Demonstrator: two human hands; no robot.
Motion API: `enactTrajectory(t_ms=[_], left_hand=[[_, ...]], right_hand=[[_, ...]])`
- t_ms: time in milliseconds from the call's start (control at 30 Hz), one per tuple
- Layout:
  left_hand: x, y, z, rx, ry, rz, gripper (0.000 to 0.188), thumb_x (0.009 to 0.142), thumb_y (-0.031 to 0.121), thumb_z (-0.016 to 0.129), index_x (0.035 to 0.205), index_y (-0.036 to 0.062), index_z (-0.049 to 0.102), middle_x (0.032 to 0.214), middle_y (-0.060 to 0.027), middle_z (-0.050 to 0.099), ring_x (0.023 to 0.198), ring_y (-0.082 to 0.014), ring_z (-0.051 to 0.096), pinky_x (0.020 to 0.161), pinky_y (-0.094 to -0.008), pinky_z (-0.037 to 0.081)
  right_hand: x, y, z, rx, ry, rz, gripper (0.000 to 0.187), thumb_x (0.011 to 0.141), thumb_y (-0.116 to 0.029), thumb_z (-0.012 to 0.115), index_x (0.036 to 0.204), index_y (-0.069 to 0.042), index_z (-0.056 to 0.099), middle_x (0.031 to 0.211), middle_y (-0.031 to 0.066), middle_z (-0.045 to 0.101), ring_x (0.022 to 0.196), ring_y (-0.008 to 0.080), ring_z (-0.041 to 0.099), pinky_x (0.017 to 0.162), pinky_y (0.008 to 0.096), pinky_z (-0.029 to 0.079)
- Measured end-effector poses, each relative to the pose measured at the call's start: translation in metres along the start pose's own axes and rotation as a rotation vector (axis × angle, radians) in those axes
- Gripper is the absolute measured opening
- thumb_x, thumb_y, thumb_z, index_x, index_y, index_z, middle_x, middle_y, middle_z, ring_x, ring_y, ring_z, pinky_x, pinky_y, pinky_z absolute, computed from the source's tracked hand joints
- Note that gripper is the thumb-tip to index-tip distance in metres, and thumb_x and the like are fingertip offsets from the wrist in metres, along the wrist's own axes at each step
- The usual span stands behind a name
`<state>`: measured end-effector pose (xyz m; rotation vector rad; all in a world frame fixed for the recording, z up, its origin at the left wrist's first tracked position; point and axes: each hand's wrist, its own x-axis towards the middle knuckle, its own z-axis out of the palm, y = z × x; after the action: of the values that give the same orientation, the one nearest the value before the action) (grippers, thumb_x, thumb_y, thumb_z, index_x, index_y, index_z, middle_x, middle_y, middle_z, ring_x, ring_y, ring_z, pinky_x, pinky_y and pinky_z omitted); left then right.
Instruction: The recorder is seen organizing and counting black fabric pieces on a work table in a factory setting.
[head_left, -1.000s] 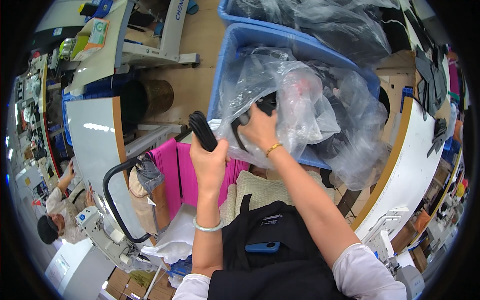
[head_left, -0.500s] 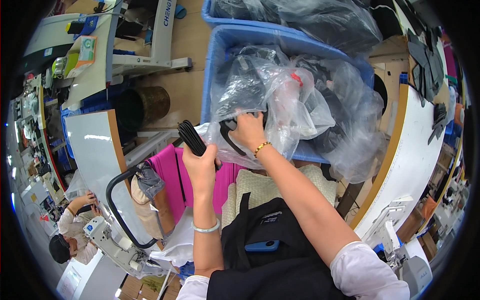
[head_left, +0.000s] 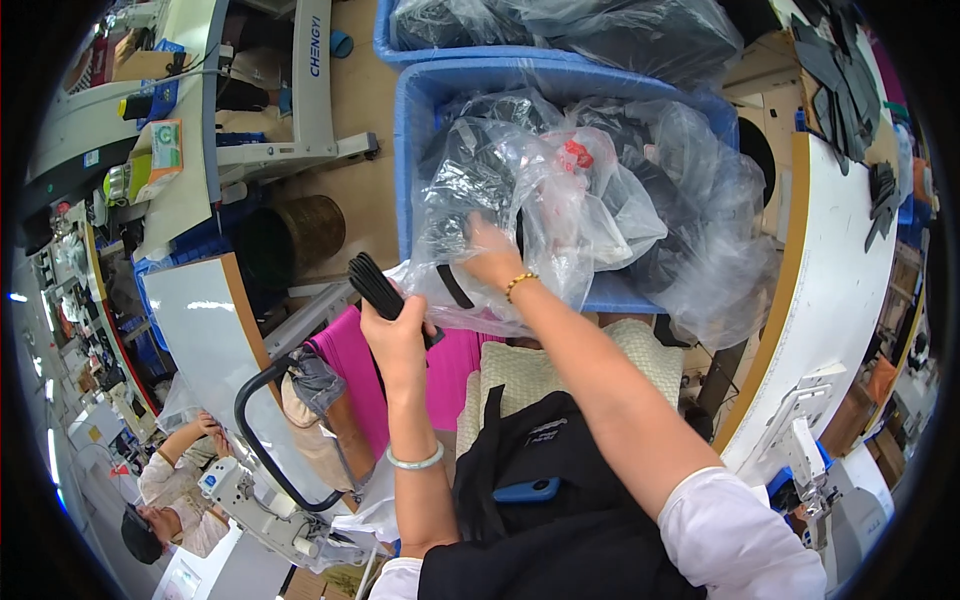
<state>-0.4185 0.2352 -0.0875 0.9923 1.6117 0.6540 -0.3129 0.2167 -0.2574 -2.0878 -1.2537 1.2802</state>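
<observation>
Gripping a flat bundle of thin black strips (head_left: 375, 285), the left hand (head_left: 397, 340) has its fingers clenched round the bundle's lower end, so the ribbed, layered edges fan up and to the left above the fist. The bundle sits in front of the person's chest, just beside the near wall of a blue plastic bin (head_left: 405, 150). The right hand (head_left: 490, 255) reaches forward into that bin, fingers pressed into a crinkled clear plastic bag (head_left: 560, 200) full of dark, glossy pieces; whether the fingers close on anything inside, I cannot tell, as the film hides the tips. A small red patch shows through the bag near its top. A beaded gold bracelet (head_left: 520, 285) circles the right wrist and a smooth pale bangle (head_left: 415, 462) the left forearm. Under the arms lie a bright pink ribbed panel (head_left: 350, 360) and a cream woven cushion (head_left: 530, 365). A second blue bin (head_left: 385, 30) with more bagged dark goods stands beyond the first. To the right curves a white counter (head_left: 830, 290) with a wood-coloured edge; to the left another white counter (head_left: 205, 320) bends away, and low at the left a second person's hand (head_left: 205, 425) works at a machine.
</observation>
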Motion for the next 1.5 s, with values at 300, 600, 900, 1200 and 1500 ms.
enactTrajectory(t_ms=[300, 600, 900, 1200, 1500], left_hand=[[0.005, 0.016, -0.004, 0.173, -0.051, 0.031, 0.017, 0.071, 0.005, 0.055, 0.083, -0.0004, 0.045, 0.059, -0.0034, 0.047, 0.041, -0.0118, 0.047, 0.038, -0.0248, 0.038], [0.017, 0.040, -0.009, 0.140, -0.039, 0.179, 0.017, 0.071, 0.006, 0.058, 0.080, -0.0012, 0.046, 0.055, -0.0044, 0.048, 0.040, -0.0122, 0.048, 0.039, -0.0264, 0.039], [-0.069, 0.118, 0.045, 0.078, -0.455, 0.191, 0.018, 0.074, 0.006, 0.063, 0.081, 0.0040, 0.046, 0.056, -0.0027, 0.047, 0.041, -0.0108, 0.042, 0.042, -0.0226, 0.033], [-0.201, 0.083, 0.242, 0.323, -1.186, 0.073, 0.024, 0.070, 0.010, 0.066, 0.082, -0.0008, 0.048, 0.058, -0.0026, 0.049, 0.042, -0.0109, 0.049, 0.040, -0.0243, 0.038], [-0.269, 0.008, 0.388, 0.404, -1.318, -0.223, 0.021, 0.072, 0.012, 0.058, 0.085, -0.0040, 0.053, 0.079, -0.0136, 0.065, 0.048, -0.0104, 0.048, 0.044, -0.0227, 0.040]], right_hand=[[-0.069, -0.021, -0.103, 0.823, 0.249, 0.117, 0.028, 0.065, -0.014, 0.070, 0.085, 0.003, 0.061, 0.074, 0.0049, 0.062, 0.068, 0.0166, 0.058, 0.063, 0.0315, 0.047], [-0.180, -0.027, -0.228, 1.043, 0.573, 0.152, 0.042, 0.072, -0.005, 0.067, 0.111, -0.001, 0.054, 0.102, 0.0073, 0.061, 0.089, 0.0156, 0.060, 0.081, 0.0281, 0.048], [-0.341, 0.058, -0.349, -0.042, 0.853, 0.613, 0.058, 0.062, -0.017, 0.070, 0.110, 0.006, 0.049, 0.078, 0.0187, 0.064, 0.070, 0.0274, 0.064, 0.067, 0.0360, 0.050], [-0.346, 0.236, -0.335, -0.484, 1.018, 1.190, 0.055, 0.070, -0.021, 0.066, 0.115, 0.001, 0.043, 0.103, 0.0141, 0.056, 0.095, 0.0275, 0.057, 0.082, 0.0434, 0.043], [-0.408, 0.223, -0.354, 0.237, 1.186, 0.510, 0.079, 0.072, -0.040, 0.069, 0.131, -0.002, 0.034, 0.125, 0.0208, 0.043, 0.115, 0.0324, 0.045, 0.094, 0.0452, 0.036]])
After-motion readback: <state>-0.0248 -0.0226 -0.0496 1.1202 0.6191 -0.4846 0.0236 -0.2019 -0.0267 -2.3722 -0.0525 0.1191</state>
